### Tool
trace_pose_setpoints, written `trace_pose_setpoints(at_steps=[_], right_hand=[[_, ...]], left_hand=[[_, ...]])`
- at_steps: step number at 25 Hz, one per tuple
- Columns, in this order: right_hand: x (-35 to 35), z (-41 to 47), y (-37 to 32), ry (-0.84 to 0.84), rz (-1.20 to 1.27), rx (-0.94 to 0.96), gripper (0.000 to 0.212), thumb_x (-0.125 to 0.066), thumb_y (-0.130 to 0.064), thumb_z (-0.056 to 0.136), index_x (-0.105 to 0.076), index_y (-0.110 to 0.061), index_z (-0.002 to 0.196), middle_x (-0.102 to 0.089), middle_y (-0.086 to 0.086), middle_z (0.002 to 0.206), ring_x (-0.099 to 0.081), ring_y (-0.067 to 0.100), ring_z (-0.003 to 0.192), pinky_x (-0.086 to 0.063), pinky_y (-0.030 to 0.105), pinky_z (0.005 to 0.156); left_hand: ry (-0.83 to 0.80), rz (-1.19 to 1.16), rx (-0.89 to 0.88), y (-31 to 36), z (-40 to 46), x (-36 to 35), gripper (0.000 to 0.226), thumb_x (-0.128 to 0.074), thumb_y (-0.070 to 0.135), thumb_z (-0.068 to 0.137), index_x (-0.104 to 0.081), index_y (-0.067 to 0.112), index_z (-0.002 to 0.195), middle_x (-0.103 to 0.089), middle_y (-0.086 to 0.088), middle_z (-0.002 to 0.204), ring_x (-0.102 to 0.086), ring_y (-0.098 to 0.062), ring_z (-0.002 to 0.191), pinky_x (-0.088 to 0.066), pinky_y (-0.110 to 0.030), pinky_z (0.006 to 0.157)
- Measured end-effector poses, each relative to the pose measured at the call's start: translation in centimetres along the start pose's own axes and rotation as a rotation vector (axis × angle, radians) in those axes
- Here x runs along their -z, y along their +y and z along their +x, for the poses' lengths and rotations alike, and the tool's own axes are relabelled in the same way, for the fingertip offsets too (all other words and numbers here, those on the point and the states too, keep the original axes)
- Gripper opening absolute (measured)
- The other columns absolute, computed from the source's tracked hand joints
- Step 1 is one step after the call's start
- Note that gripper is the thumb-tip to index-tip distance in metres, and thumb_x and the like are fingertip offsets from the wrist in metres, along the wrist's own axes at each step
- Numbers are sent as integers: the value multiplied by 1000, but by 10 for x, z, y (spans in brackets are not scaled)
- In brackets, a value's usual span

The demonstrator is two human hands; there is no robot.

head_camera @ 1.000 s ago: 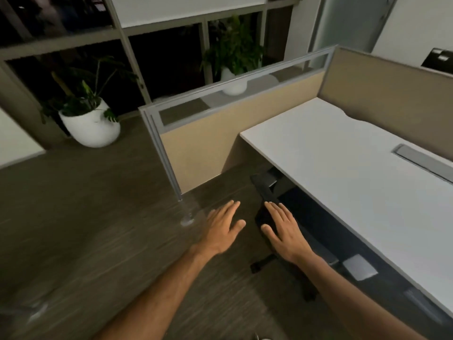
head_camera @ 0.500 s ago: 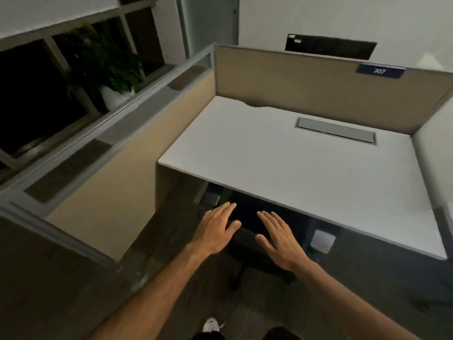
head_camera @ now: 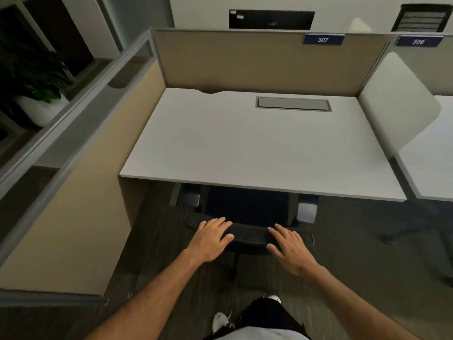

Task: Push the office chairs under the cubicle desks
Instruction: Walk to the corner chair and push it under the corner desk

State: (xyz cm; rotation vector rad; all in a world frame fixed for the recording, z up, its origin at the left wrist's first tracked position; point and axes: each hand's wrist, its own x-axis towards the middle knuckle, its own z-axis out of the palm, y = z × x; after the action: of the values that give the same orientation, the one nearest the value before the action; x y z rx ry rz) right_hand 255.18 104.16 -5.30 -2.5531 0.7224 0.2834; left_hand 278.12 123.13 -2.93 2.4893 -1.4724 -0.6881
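Observation:
A black mesh office chair (head_camera: 250,235) stands in front of me with its seat tucked beneath the white cubicle desk (head_camera: 245,148). Only the top edge of its backrest and its two pale armrests show past the desk's front edge. My left hand (head_camera: 210,238) lies flat on the left part of the backrest top, fingers spread. My right hand (head_camera: 288,246) hovers over or rests on the right part, fingers also spread; contact is hard to tell. Neither hand is curled around the backrest.
Beige partition panels (head_camera: 257,60) wall the desk at the back and left; a blue "307" plate (head_camera: 323,40) sits on top. A grey cable hatch (head_camera: 293,103) is set in the desktop. A neighbouring desk (head_camera: 431,155) lies right. A potted plant (head_camera: 31,94) stands far left.
My view has swung from the left partition round to face the desk squarely. Both hands have come onto the top of the chair backrest, and the chair now sits straight under the desk.

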Motion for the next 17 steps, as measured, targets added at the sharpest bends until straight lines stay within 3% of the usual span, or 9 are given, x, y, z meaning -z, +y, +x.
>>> trace_pose_setpoints(at_steps=[3, 6, 12, 17], right_hand=[[-18, -6, 4, 1, -33, -37, 84, 1, -75, 89, -11, -35, 161, -10, -3, 170, 2, 19, 157, 10, 41, 124], [-22, -8, 4, -31, -43, -60, 77, -2, -72, 92, -9, -38, 161, -10, -5, 170, 3, 19, 157, 12, 43, 123], [-15, 8, 9, -8, -70, -132, 76, -5, -74, 94, -21, -37, 159, -31, -5, 163, -19, 22, 153, -2, 52, 125], [-12, 18, 20, -9, -179, -167, 76, -8, -72, 95, -38, -33, 152, -50, -5, 148, -41, 21, 139, -22, 49, 117]], left_hand=[[-46, 42, -9, -12, 5, -16, 56, -34, 52, 106, -33, 29, 157, -27, 3, 166, -16, -15, 154, -10, -48, 126], [-52, 61, -44, -12, 7, -21, 54, -35, 50, 106, -33, 32, 157, -28, 4, 166, -16, -16, 154, -8, -49, 125], [-118, 116, -46, -22, 27, -24, 54, -22, 55, 107, -25, 40, 158, -30, 5, 165, -19, -19, 153, -6, -53, 123], [-172, 209, -31, -21, 50, -24, 64, -12, 65, 101, -36, 38, 154, -44, 5, 156, -39, -20, 143, -22, -56, 117]])
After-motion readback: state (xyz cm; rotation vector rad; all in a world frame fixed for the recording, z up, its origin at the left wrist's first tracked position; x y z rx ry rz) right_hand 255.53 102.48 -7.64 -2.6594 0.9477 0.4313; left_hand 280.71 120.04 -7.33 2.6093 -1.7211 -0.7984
